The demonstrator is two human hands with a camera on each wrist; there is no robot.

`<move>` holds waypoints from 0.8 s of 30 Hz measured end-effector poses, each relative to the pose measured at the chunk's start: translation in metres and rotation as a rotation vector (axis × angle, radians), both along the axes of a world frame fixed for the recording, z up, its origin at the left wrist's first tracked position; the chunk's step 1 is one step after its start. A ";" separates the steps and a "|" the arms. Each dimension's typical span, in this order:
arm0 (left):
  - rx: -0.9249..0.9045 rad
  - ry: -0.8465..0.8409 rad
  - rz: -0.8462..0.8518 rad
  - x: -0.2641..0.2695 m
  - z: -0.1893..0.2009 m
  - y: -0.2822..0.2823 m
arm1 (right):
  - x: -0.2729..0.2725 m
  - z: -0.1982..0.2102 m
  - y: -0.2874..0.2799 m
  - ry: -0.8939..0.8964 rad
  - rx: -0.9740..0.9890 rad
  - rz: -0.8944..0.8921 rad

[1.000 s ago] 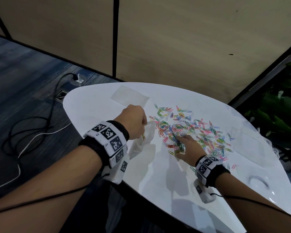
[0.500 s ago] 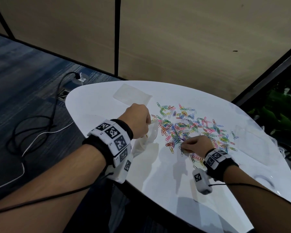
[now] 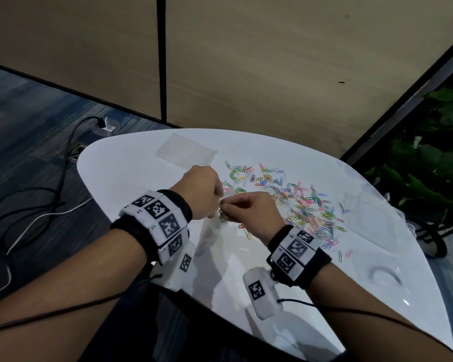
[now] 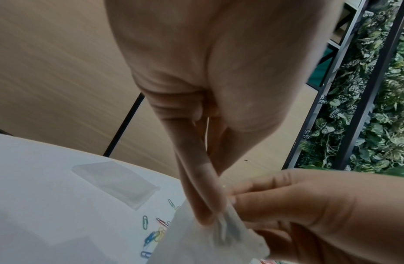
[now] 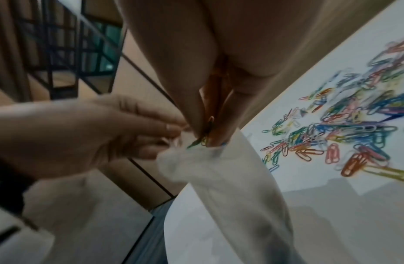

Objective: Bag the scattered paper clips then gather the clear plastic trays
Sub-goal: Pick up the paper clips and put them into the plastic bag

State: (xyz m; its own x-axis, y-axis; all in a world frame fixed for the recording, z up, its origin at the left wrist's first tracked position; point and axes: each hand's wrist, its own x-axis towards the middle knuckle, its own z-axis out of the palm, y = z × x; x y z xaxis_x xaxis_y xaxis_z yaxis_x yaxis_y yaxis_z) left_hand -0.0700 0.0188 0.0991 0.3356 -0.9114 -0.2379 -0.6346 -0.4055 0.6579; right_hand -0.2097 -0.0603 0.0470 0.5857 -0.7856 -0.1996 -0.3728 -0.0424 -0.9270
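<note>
The right hand (image 3: 256, 214) has left the pile and come over to the bag (image 5: 230, 171), pinching a few clips at its mouth. The left hand (image 3: 203, 194) pinches the bag's top edge above the white table (image 3: 131, 163). The other paper clips (image 3: 306, 205) lie scattered just right of the hands. One clear tray (image 3: 186, 152) sits behind the left hand.

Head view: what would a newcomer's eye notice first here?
First, the bright scatter of multicoloured wire paper clips across the middle of the glossy white rounded table. Next, the two hands meeting at its near-left side: the left hand holds a thin clear plastic bag while the right hand pinches clips at its mouth.
</note>
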 end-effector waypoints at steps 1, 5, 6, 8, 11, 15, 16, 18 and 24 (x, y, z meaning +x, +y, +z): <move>-0.002 0.000 -0.003 -0.001 0.000 0.000 | 0.004 -0.006 0.001 0.069 -0.127 0.039; -0.001 -0.024 0.005 0.001 0.000 -0.002 | 0.011 -0.003 0.001 0.217 -0.364 0.252; -0.002 -0.021 0.018 0.002 -0.001 -0.002 | 0.012 0.000 0.000 0.218 -0.317 0.302; -0.019 -0.024 0.054 0.007 -0.002 -0.003 | 0.012 0.006 -0.005 0.104 -0.084 0.316; -0.041 -0.032 0.098 0.014 -0.005 -0.003 | 0.012 0.014 -0.019 -0.113 0.172 0.193; -0.017 -0.048 0.105 0.020 -0.007 -0.002 | 0.003 -0.001 -0.052 -0.024 0.064 -0.022; -0.009 -0.053 0.111 0.021 -0.008 -0.001 | -0.002 -0.012 -0.061 0.159 -0.091 -0.009; -0.002 -0.060 0.113 0.023 -0.008 0.000 | -0.016 -0.037 -0.074 0.635 -0.440 0.176; 0.000 -0.079 0.115 0.025 -0.007 0.000 | -0.026 -0.095 -0.079 0.883 -0.783 0.332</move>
